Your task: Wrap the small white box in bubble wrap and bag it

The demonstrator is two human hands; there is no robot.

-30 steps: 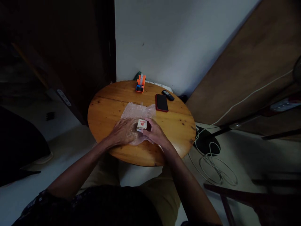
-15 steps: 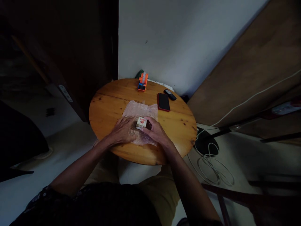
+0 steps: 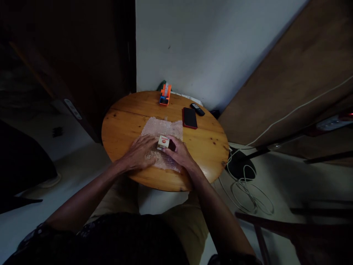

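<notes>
A small white box (image 3: pixel 163 142) with a red mark on top stands near the middle of a sheet of bubble wrap (image 3: pixel 158 127). My right hand (image 3: pixel 179 151) grips the box from its right side, thumb at the near edge and fingers at the far edge. On the left part of the wrap lies my left hand (image 3: pixel 140 151), its fingers stretched out towards the box. Whether those fingertips touch the box I cannot tell. Both hands cover parts of the wrap.
The round wooden table (image 3: pixel 124 129) carries an orange tape dispenser (image 3: pixel 165 95) at the back. A dark phone with a red edge (image 3: pixel 190 117) and a small black handset (image 3: pixel 197 109) lie at the back right. White cable (image 3: pixel 248 187) coils on the floor to the right.
The whole view has shifted slightly, so everything appears a little further left. Both hands keep nearly the same pose around the box and wrap.
</notes>
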